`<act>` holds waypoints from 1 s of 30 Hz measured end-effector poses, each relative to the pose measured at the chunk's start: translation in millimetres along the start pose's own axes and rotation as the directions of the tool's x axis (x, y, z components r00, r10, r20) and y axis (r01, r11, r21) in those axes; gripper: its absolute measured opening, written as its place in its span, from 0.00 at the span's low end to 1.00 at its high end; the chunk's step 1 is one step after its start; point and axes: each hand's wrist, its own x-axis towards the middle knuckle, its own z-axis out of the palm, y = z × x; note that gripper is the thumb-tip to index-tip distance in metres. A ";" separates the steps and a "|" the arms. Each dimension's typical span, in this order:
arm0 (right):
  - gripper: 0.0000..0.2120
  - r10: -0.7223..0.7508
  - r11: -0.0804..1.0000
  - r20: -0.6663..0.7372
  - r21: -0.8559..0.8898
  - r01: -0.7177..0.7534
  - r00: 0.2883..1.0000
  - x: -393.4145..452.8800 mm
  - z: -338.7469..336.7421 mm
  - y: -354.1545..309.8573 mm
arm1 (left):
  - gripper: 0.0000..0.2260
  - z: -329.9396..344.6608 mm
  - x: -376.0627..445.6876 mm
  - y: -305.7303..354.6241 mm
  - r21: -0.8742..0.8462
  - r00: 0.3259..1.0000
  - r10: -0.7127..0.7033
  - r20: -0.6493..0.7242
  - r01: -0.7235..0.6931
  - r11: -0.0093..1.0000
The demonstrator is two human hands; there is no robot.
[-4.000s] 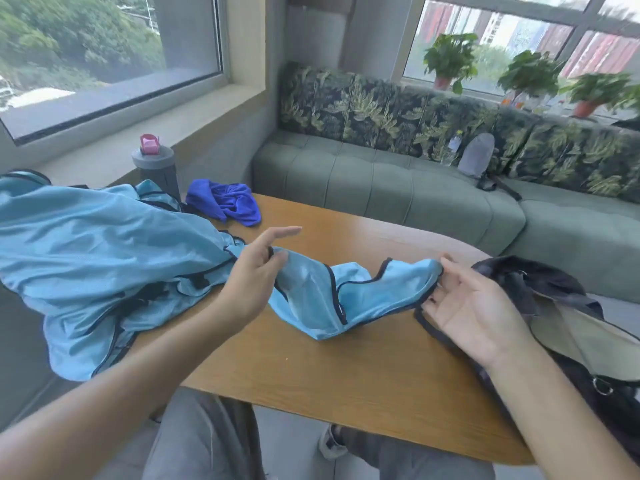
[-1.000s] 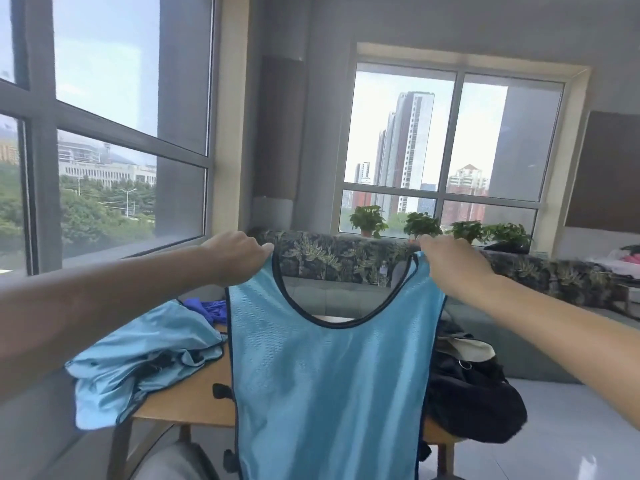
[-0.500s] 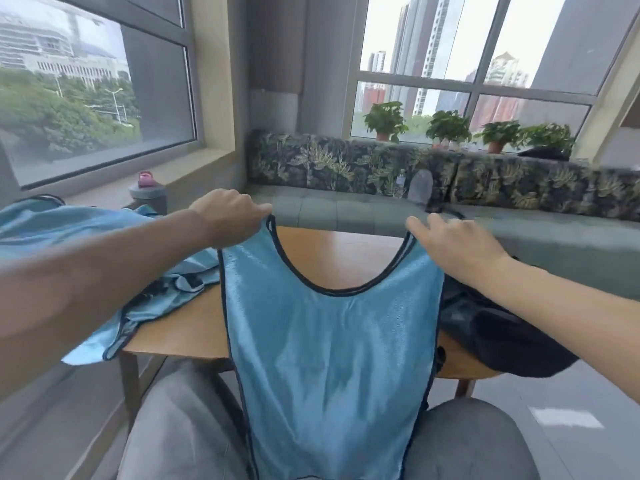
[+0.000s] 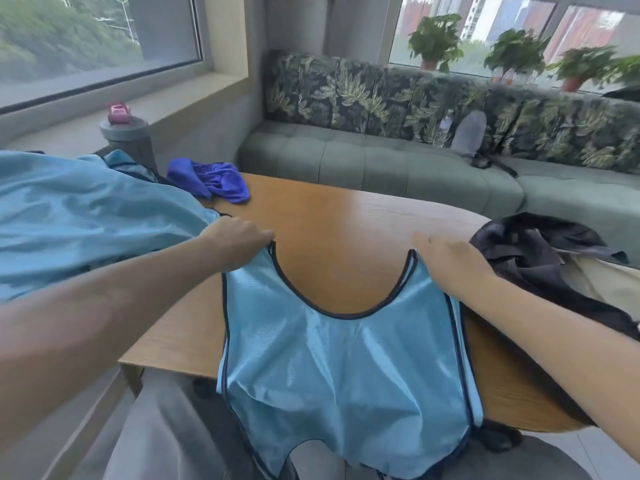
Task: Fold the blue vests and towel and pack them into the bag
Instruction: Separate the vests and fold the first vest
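Wood fills the middle of the frame: a table [image 4: 346, 223] with a rounded far edge, and beyond it a green sofa [image 4: 381, 168] with leaf-print back cushions under a window lined with potted plants [image 4: 436, 39]. At centre, a light blue vest [image 4: 343, 368] with dark trim lies with its upper part flat on the table and its lower part hanging over the near edge onto the person's grey-clad lap. The left hand [image 4: 235, 239], left of centre, is curled round the vest's left shoulder strap, knuckles up. The right hand [image 4: 450, 265], right of centre, covers the right shoulder strap with fingers reaching forward; it lies on the strap, but whether the thumb pinches the cloth underneath cannot be told. At the left edge, a heap of more light blue vests [image 4: 86, 216] is piled on the table, touching the left forearm. Just behind the heap, at upper left of the table, lies a crumpled dark blue towel [image 4: 211, 181]. At the right edge, a black bag [image 4: 533, 251] sits slumped and open, showing a pale lining, just beside the right wrist. A grey bottle [image 4: 126, 136] with a pink lid stands behind the heap near the window sill. A grey pouch [image 4: 467, 133] leans on the sofa back at upper right.
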 end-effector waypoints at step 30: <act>0.25 0.161 0.656 0.278 0.687 -0.313 0.947 10.7 74.2 -104.0 | 0.37 82.1 51.1 109.4 -0.551 0.972 -0.234 -0.017 0.186 0.813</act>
